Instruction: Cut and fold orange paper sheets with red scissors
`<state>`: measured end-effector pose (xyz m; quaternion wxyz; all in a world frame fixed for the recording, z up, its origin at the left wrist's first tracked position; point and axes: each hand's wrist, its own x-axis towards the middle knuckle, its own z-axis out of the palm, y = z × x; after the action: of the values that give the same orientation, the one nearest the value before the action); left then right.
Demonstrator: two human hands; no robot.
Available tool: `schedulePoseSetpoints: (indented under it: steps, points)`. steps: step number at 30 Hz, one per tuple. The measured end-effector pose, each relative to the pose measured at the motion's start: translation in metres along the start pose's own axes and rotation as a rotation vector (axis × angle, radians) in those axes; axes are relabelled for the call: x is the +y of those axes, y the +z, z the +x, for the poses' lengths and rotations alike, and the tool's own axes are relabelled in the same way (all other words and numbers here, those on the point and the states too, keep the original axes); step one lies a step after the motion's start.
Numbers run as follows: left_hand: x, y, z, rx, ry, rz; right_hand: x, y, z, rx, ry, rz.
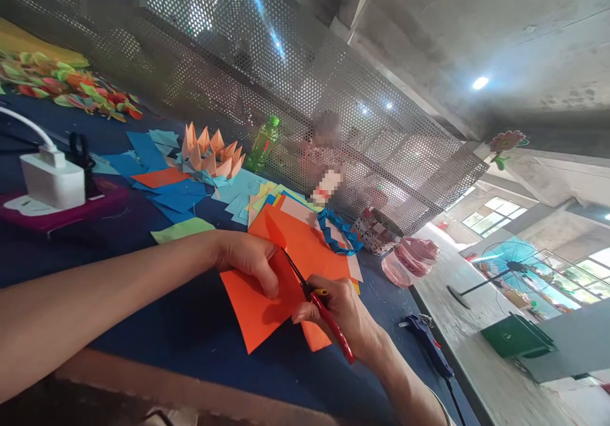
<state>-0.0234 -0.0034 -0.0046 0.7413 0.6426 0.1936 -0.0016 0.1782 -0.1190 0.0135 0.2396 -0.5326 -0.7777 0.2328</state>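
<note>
Here, our left hand (245, 262) presses a sheet of orange paper (255, 305) onto the blue-covered bench (190, 343) while our right hand (340, 315) grips red-handled scissors (331, 325), blades against the sheet.

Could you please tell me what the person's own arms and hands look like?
The left forearm and right forearm are bare, with no sleeve along them, and the left hand and right hand wear no gloves. Near the bottom edge, a thin pale line runs by the right forearm, perhaps a cuff or band; it is too cut off to tell.
</note>
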Motion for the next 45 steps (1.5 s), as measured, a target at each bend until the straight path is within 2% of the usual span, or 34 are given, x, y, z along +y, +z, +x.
schedulePoseSetpoints:
  steps: [6,13,22,27,29,32,37,40,42,45]
  points:
    - [0.000,0.000,-0.002,0.046,-0.016,0.051,-0.002,-0.001,-0.001,-0.040,-0.003,-0.037]
    - [0.002,0.005,-0.003,0.015,-0.006,0.008,-0.001,-0.001,0.000,-0.053,-0.005,-0.049]
    - [0.002,0.005,-0.002,0.002,0.013,0.051,-0.001,0.002,0.001,-0.016,0.002,-0.006]
    - [0.009,0.004,-0.007,0.013,-0.007,0.054,0.001,-0.011,0.003,0.071,0.026,-0.053]
    - [0.016,0.003,-0.011,0.069,-0.015,0.010,0.005,-0.021,0.005,0.126,0.106,-0.181]
    - [0.025,-0.002,-0.014,0.227,0.021,-0.132,0.020,-0.036,0.008,0.137,0.235,-0.401]
    - [0.025,-0.010,-0.006,0.455,0.116,-0.286,0.062,-0.049,0.008,0.002,0.451,-0.698]
    - [0.021,-0.011,-0.001,0.522,0.149,-0.293,0.079,-0.051,0.004,-0.095,0.520,-0.737]
    - [0.019,-0.011,0.001,0.545,0.157,-0.276,0.080,-0.051,0.002,-0.114,0.538,-0.719]
    - [0.016,-0.011,0.004,0.600,0.170,-0.241,0.069,-0.047,0.001,-0.010,0.482,-0.650]
